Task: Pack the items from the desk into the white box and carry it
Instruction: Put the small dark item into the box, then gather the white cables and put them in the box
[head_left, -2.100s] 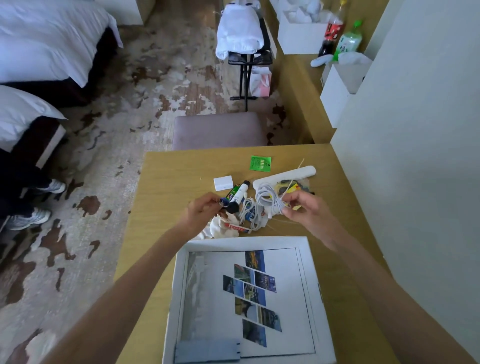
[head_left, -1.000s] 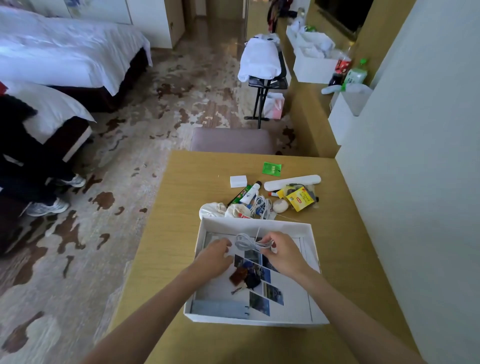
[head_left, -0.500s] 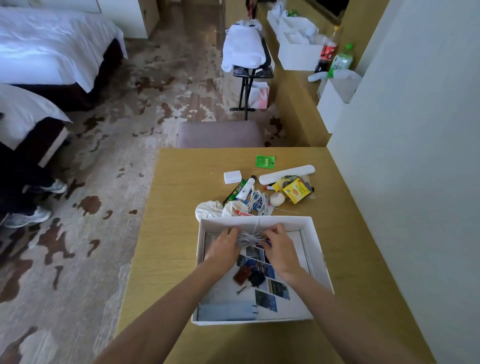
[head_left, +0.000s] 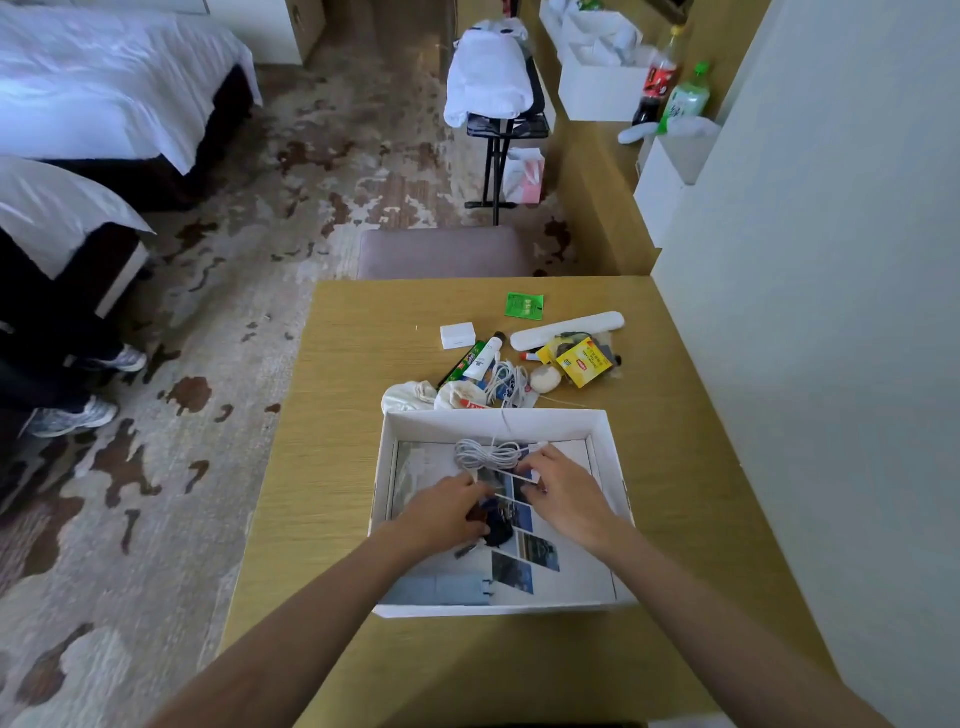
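white box (head_left: 493, 420) sits open on desk (head_left: 353, 415), just in front of me. coiled white cable (head_left: 485, 452) lies inside at far end; thin strand crosses far wall above it. my right hand (head_left: 563, 491) curls fingers at coil's right end, pinching it. my left hand (head_left: 447, 512) curled over small dark items (head_left: 500, 531) mid-box; grip hidden, can't tell. photo sheet (head_left: 524, 569) lines box floor. on desk beyond box: cloth pouch (head_left: 408, 397), cable bundle (head_left: 506, 382), white tube (head_left: 483, 356), yellow tea packet (head_left: 584, 361), long white case (head_left: 566, 330), green sachet (head_left: 523, 304).
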